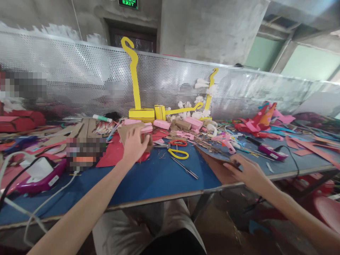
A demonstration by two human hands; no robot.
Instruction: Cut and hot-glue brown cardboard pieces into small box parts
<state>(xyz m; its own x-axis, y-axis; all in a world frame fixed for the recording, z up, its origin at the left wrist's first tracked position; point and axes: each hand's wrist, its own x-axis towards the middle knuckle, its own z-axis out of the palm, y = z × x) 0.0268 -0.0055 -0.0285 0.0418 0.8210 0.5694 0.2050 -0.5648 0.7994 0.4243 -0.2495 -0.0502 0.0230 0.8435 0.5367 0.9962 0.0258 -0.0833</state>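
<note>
My left hand [135, 144] is closed on a piece of brown cardboard [126, 131] above a red sheet [110, 153]; its fingers partly cover the cardboard. To the right, my right hand [248, 170] pinches the edge of a brown sheet [216, 167] lying by the table's front edge. Between the hands lie scissors [178, 153] with red and yellow handles and a slim metal tool [186, 168]. A pink glue gun [226, 142] rests just beyond my right hand.
Yellow hook-shaped pieces [135, 81] stand at the back against a perforated metal screen [164, 78]. Pink blocks [162, 124], white fluff and paper scraps crowd the blue table [148, 182]. Purple power strips [42, 177] with cords lie at both sides. An orange-red cone-like paper shape [262, 118] sits right.
</note>
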